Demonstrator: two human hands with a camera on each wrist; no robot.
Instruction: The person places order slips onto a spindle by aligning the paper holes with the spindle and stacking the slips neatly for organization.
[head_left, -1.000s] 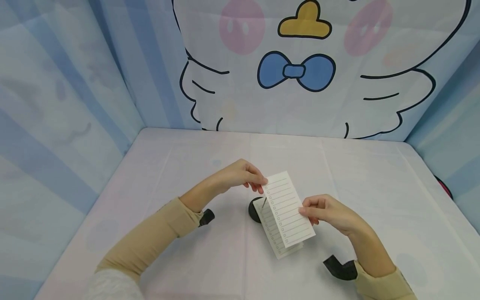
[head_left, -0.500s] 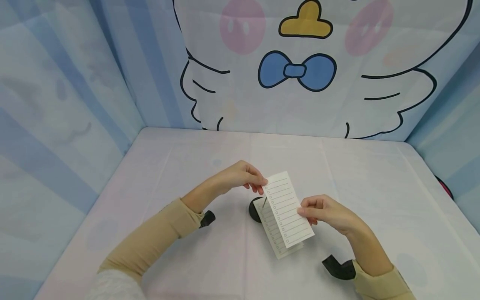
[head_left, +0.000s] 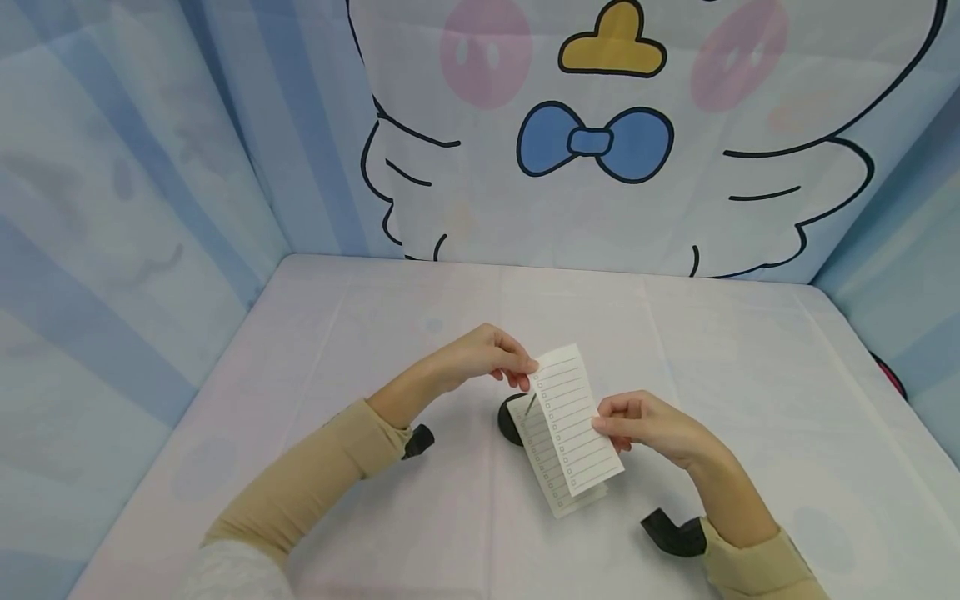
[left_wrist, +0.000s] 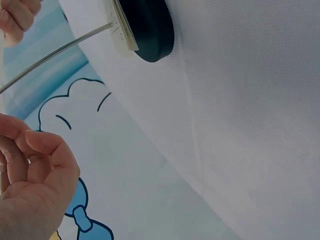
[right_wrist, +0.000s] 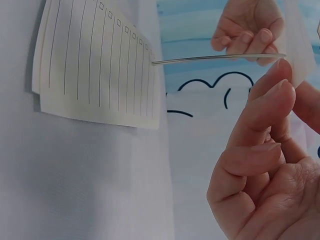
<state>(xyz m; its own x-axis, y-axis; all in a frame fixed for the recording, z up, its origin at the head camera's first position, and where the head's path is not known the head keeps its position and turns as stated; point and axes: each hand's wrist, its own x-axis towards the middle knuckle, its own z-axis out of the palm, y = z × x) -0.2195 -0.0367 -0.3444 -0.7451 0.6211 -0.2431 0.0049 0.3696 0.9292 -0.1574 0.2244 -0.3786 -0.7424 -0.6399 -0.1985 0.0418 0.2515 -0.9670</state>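
My left hand (head_left: 491,354) pinches the upper left corner of a white checklist slip (head_left: 576,425), printed with lines and small boxes. On the slip's right edge, the thumb and fingers of my right hand (head_left: 648,425) pinch it. Below stands a bill spike with a round black base (head_left: 507,423) and a thin metal rod (right_wrist: 220,57). Several similar slips (right_wrist: 100,70) lie on the base around the rod's foot. The held slip is raised near the rod's tip; whether the tip touches or pierces it, I cannot tell. The left wrist view shows the base (left_wrist: 152,30) edge-on.
A pale cloth covers the table (head_left: 405,533). Behind it hangs a cartoon-printed backdrop (head_left: 570,217), and a blue-striped curtain (head_left: 112,250) closes the left side. Black wrist mounts (head_left: 675,533) stick out from both beige sleeves.
My right hand has shifted slightly left, and the held slip's lower end has moved left with it. The left hand has edged slightly right and down. The spike and lower slips stay put.
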